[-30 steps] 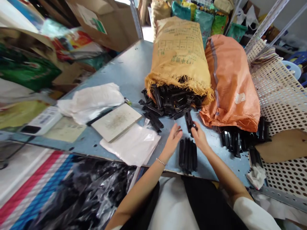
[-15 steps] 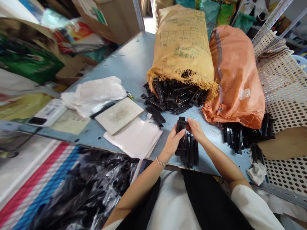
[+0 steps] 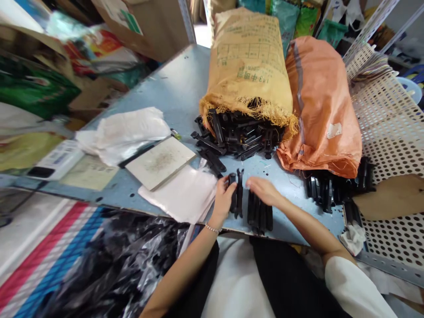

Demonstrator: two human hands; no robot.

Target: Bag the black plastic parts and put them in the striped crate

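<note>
My left hand (image 3: 224, 201) has its thumb and fingers closed round a long black plastic part (image 3: 233, 194) at the table's front edge. Close against that part, on its right, is a second narrow black part (image 3: 239, 193). My right hand (image 3: 264, 191) hovers just right of these two, its fingers stretched out and slightly blurred, with nothing visible in them. Below it, a row of several black parts (image 3: 260, 215) lies side by side on the blue-grey table (image 3: 179, 84); the fingers partly overlap the row's far end.
Black parts (image 3: 245, 137) spill from a yellow woven sack (image 3: 250, 57) at the back. Beside it lies an orange sack (image 3: 324, 101) with more black parts (image 3: 326, 190). On the left are a flat board (image 3: 160, 161), white plastic bags (image 3: 182, 192) and a scale-like white device (image 3: 56, 160).
My left hand has moved left with a black part, away from the row. My right hand has let go and its fingers have straightened. Two parts now stand apart from the row.
</note>
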